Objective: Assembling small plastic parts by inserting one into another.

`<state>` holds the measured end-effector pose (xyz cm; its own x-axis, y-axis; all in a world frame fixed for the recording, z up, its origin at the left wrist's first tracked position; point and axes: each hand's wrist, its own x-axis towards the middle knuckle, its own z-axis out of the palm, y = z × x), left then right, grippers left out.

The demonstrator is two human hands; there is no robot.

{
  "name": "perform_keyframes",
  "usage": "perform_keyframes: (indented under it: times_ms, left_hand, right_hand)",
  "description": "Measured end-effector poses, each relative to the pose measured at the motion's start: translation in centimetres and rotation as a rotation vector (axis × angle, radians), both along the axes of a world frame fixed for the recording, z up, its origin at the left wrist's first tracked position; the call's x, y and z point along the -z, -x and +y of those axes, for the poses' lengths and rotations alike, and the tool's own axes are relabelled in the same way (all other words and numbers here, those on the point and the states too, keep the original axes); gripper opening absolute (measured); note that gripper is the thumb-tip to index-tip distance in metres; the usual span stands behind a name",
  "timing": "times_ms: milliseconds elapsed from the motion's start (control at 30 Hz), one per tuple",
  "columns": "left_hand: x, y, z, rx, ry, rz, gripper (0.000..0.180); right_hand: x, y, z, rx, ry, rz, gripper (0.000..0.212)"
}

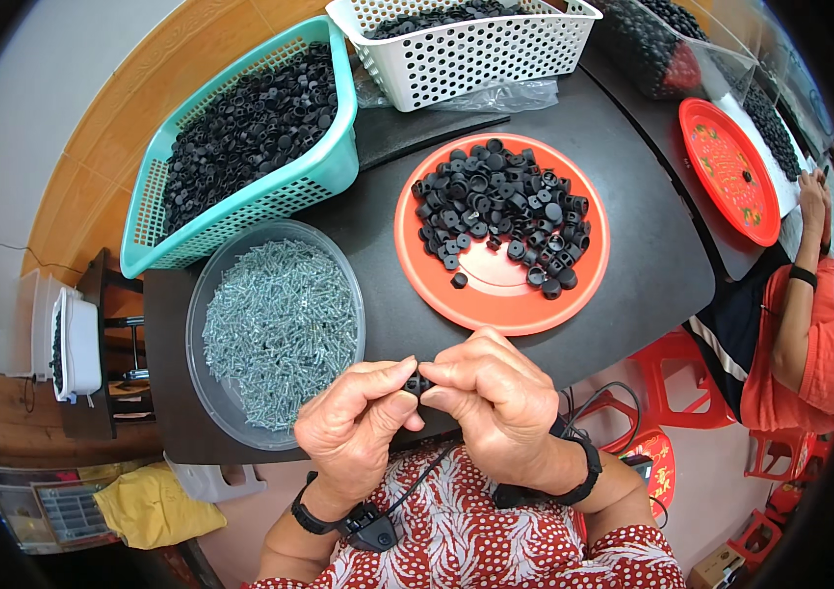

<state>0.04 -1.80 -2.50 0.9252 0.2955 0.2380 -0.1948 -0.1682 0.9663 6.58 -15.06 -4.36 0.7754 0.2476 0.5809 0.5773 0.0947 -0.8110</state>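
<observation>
Between the fingertips of both hands, just past the table's near edge, is a small black plastic part (417, 384), mostly covered by fingers. My left hand (358, 417) pinches it from one side and my right hand (491, 393) from the other. Ahead of the hands lies an orange-red plate (486, 309) bearing many small black caps (510, 211). By my left hand stands a round clear tub (197, 378) full of silvery screws (280, 329).
A teal basket (338, 157) and a white perforated basket (486, 74) hold more black parts at the back of the dark table (623, 285). On the right, a co-worker's hand (811, 201) is near a red tray (760, 211). Red stools (677, 378) stand beside the table.
</observation>
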Motion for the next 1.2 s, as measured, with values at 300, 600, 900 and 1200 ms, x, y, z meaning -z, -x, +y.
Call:
perform_keyframes:
  times_ms: [300, 600, 900, 1200]
  left_hand:
    - [-0.2, -0.3, -0.1, -0.029, -0.222, -0.107, 0.022]
    - [0.5, -0.3, -0.1, -0.063, -0.308, -0.201, 0.023]
    - [0.6, -0.3, 0.1, -0.065, -0.411, -0.278, 0.023]
    - [0.9, 0.1, -0.5, -0.06, -0.222, -0.167, 0.016]
  right_hand:
    - [-0.2, 0.3, 0.1, -0.068, -0.113, 0.212, 0.023]
    - [-0.5, 0.8, 0.0, -0.243, -0.292, 0.607, 0.021]
    - [-0.6, 0.5, 0.1, -0.38, -0.417, 0.757, 0.015]
    - [0.3, -0.2, 0.0, -0.433, -0.355, 0.669, 0.021]
